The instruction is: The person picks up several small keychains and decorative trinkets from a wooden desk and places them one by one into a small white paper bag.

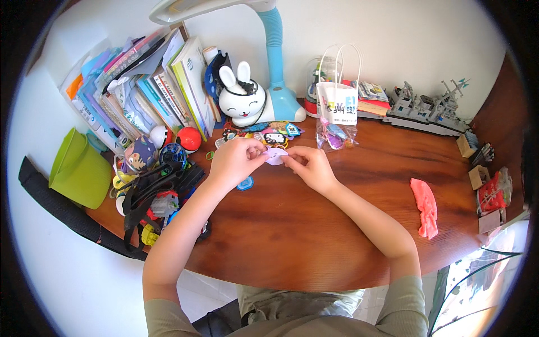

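A small pale lilac tag (276, 156), flat and rounded with dark marks, is pinched between both my hands above the wooden desk (290, 219). Fingers of my left hand (238, 158) grip its left edge, while my right hand (309, 162) has thumb and forefinger on its right edge. Just behind the hands lies a pile of colourful flat charms (276, 137), one with a white cat face. A blue octagonal piece (245, 183) rests on the desk below my left hand. What my curled left fingers cover is hidden.
Toys and black straps (147, 189) crowd the left, beside a green bin (80, 168) and upright books (168, 92). A rabbit lamp (242, 103) stands behind. To the right are a white paper bag (337, 101), a grey brick model (425, 109) and a coral cloth (425, 208).
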### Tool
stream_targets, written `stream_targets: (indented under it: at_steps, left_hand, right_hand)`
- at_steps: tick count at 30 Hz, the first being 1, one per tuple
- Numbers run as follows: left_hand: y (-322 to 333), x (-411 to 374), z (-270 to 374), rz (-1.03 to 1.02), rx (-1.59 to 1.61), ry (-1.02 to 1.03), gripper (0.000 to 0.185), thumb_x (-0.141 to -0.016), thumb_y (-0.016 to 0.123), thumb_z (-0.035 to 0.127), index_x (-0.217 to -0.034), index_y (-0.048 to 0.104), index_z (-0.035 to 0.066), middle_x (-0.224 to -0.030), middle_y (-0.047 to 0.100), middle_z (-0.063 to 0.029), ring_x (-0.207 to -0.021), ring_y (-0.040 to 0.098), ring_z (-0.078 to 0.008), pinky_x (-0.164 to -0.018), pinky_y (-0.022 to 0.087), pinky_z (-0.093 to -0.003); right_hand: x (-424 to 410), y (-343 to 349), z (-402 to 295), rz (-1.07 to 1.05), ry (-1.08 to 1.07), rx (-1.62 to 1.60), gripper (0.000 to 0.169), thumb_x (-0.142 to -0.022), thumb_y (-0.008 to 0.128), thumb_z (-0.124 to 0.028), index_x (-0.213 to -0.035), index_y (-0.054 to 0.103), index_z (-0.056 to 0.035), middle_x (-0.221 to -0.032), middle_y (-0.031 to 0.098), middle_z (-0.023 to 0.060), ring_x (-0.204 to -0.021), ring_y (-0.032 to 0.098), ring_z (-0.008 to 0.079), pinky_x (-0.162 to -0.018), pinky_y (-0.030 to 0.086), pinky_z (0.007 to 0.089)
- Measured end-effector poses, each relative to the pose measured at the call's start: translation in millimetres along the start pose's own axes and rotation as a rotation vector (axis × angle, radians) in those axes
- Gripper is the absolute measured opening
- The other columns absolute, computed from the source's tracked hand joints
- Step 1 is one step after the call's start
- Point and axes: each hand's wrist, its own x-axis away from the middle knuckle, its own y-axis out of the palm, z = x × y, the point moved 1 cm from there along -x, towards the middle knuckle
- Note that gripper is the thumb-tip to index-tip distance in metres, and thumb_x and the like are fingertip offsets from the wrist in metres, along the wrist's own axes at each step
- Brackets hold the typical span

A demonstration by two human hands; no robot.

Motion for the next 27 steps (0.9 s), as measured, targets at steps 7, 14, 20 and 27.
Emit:
stream_targets:
  at_steps: [7,14,20,27]
  left_hand:
    - [21,-10,7,-0.038,0.261,0.093,0.015,-0.080,0.072,0.012,-0.089,0.066,0.002,-0.086,0.065,-0.0053,-0.064,0.058,-0.0114,-0.060,0.047,-0.0262]
    - [37,-28,27,-0.067,0.508,0.119,0.013,-0.088,0.065,0.012,-0.090,0.061,0.000,-0.079,0.065,-0.0049,-0.065,0.062,-0.0107,-0.059,0.046,-0.0237]
    - [40,-40,57,-0.150,0.573,0.077,0.010,-0.090,0.063,0.008,-0.094,0.060,0.000,-0.081,0.066,-0.0030,-0.064,0.059,-0.0067,-0.058,0.045,-0.0212]
    - [55,-54,74,-0.083,0.513,0.105,0.011,-0.087,0.066,0.008,-0.094,0.064,0.000,-0.083,0.067,-0.0019,-0.060,0.055,-0.0060,-0.054,0.043,-0.0216]
  right_hand:
    - [13,-29,0,-0.003,0.062,-0.109,0.016,-0.087,0.068,-0.016,-0.095,0.070,-0.0013,-0.068,0.065,0.0026,-0.055,0.055,0.0058,-0.052,0.044,0.0238]
    - [13,-55,7,0.067,0.006,-0.238,0.031,-0.085,0.068,-0.008,-0.116,0.063,-0.0049,-0.085,0.065,-0.0004,-0.062,0.052,0.0020,-0.058,0.044,0.0193]
    - [15,-77,4,0.022,0.049,-0.365,0.028,-0.088,0.065,-0.008,-0.114,0.062,-0.0008,-0.089,0.066,0.0008,-0.067,0.056,0.0026,-0.060,0.045,0.0190]
    - [18,-103,10,0.042,0.041,-0.331,0.018,-0.088,0.065,-0.009,-0.103,0.065,0.0014,-0.080,0.066,0.0005,-0.065,0.056,0.0029,-0.059,0.045,0.0197]
